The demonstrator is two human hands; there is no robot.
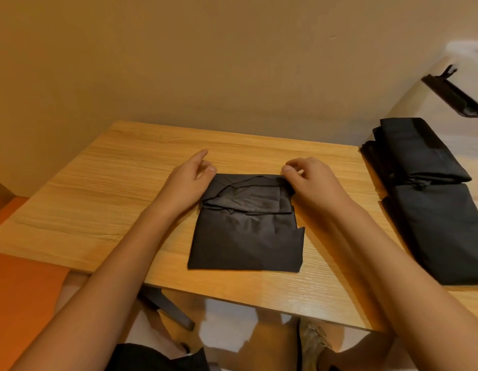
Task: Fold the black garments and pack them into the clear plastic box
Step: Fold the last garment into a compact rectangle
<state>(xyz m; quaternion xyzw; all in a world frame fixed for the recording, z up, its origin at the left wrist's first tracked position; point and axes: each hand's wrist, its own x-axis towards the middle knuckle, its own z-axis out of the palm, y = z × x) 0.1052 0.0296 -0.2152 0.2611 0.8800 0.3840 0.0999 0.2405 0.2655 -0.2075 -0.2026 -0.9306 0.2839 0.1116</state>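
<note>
A black garment lies folded into a rectangle in the middle of the wooden table, its far part turned over as a flap. My left hand rests on the garment's far left corner with the forefinger straight and the thumb by the edge. My right hand sits at the far right corner with curled fingers, thumb and forefinger pinching the flap's corner. Two more folded black garments lie in a row at the table's right end. A pale, see-through plastic box with a black latch shows blurred at the far right.
A tan wall stands right behind the table. Orange seating lies to the left, below the table's edge. Under the near edge I see my legs, a shoe and a dark table leg.
</note>
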